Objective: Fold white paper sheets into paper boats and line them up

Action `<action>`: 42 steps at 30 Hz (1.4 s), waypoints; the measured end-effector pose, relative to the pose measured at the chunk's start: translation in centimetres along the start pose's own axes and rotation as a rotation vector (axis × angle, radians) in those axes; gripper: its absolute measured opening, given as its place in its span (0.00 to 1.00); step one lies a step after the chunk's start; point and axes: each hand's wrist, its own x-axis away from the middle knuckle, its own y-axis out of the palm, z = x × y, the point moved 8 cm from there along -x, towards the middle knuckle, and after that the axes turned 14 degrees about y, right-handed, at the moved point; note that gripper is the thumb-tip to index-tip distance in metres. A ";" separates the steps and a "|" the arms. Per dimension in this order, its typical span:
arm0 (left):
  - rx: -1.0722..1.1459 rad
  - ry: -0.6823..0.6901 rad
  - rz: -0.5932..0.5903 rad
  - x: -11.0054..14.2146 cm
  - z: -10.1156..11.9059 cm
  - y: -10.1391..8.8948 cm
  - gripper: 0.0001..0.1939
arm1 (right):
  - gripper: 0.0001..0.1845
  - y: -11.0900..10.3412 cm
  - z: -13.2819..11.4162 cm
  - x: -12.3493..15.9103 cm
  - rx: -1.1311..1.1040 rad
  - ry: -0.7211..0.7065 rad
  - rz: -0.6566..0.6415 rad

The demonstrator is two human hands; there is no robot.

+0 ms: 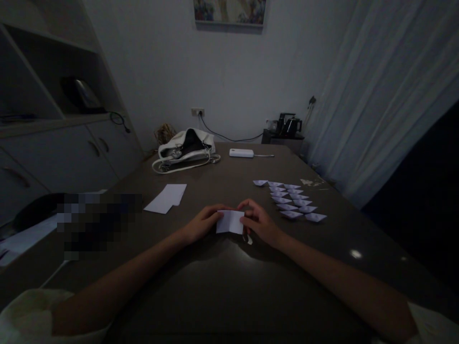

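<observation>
A small white sheet of paper (230,222) with a crease down its middle is held up between my two hands over the dark table. My left hand (204,222) pinches its left edge, thumb in front and fingers behind. On the right edge, my right hand (261,223) grips it in the same way, some fingers curled. A small white scrap (250,240) lies just below my right hand. To the right stand several folded paper boats (288,207) in rows. Left of my hands lies a stack of white paper sheets (167,198).
At the back of the table (229,296) sit a white handbag (186,149) and a white power bank (241,153) with a short cable. Paper scraps (311,182) lie near the right edge. A blurred-out dark object (103,222) is at the left.
</observation>
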 end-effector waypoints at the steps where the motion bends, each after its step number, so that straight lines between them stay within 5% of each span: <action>1: 0.006 -0.003 -0.021 0.0 -0.1 0.2 0.19 | 0.15 0.0 0.0 0.1 0.014 0.006 0.009; 11: -0.018 -0.016 -0.039 -0.3 -0.3 0.4 0.19 | 0.13 -0.5 0.0 0.0 0.077 0.014 0.109; 20: 0.081 0.011 0.069 -0.5 -0.3 -0.1 0.15 | 0.16 1.1 0.1 0.6 0.213 -0.029 -0.017; 32: 0.358 -0.014 0.114 -0.5 -0.7 0.3 0.14 | 0.15 -0.8 0.1 -0.4 -0.029 0.034 0.103; 42: 0.268 -0.005 0.120 -0.5 0.0 -0.3 0.12 | 0.07 -2.2 0.6 -0.6 -0.170 0.024 0.213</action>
